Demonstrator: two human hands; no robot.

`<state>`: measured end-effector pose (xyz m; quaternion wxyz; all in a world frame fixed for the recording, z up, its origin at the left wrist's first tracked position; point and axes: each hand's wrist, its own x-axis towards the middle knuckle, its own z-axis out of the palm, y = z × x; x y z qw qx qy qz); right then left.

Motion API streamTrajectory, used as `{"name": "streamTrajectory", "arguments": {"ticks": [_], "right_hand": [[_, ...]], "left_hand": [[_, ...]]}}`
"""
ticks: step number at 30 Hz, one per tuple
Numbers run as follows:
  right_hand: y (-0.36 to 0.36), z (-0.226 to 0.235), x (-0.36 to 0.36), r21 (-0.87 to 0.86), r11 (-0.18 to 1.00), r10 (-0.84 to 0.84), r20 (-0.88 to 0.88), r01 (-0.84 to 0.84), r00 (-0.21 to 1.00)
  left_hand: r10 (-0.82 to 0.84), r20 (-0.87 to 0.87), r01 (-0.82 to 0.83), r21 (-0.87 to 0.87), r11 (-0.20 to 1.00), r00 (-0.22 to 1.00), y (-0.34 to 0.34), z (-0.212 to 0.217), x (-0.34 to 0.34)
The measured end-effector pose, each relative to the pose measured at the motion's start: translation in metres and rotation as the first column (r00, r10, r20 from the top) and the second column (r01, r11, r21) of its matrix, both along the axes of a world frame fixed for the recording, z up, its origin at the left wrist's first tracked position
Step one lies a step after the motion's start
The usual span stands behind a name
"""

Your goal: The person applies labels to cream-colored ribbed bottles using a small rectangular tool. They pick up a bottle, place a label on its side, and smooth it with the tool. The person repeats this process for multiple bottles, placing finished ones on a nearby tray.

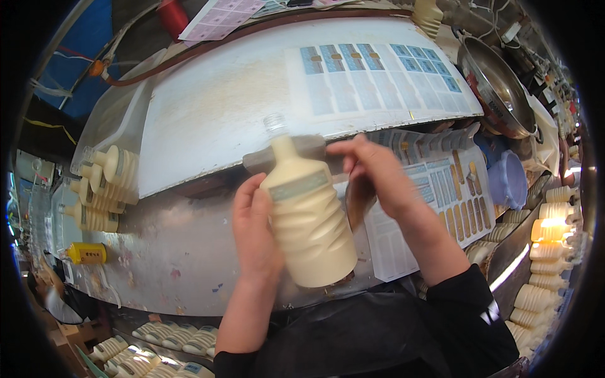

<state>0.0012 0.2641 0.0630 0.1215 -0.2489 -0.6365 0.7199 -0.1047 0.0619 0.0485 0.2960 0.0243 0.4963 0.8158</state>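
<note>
A cream plastic bottle (312, 220) with spiral ridges and a clear threaded neck leans upright in front of me, tilted a little left. A greyish-green band runs round its shoulder. My left hand (255, 220) is closed on the bottle's left side, thumb along the front. To the right of the shoulder, my right hand (378, 170) is slightly blurred, its index finger stretched toward the neck and the other fingers curled. I see nothing in it. Behind the bottle is a brownish-grey curved piece (258, 162), mostly hidden.
A white board (214, 94) bears a sheet of blue labels (353, 79). More label sheets (441, 201) lie at right, near a purple basin (507, 179) and a metal pan (498, 82). Cream bottles (104, 183) and a yellow container (87, 253) stand left; several bottles fill trays below.
</note>
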Motion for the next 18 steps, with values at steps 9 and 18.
{"name": "streamTrajectory", "arguments": {"ticks": [9,18], "right_hand": [[-0.066,0.063,-0.051,0.610,0.773,-0.019,-0.257,0.177,0.966],[-0.030,0.010,-0.040,0.625,0.752,-0.133,-0.163,0.206,0.978]], "left_hand": [[-0.063,-0.083,0.059,-0.051,0.997,0.995,0.005,0.005,0.000],[-0.060,-0.083,0.058,-0.029,0.998,0.995,-0.001,-0.005,0.001]]}}
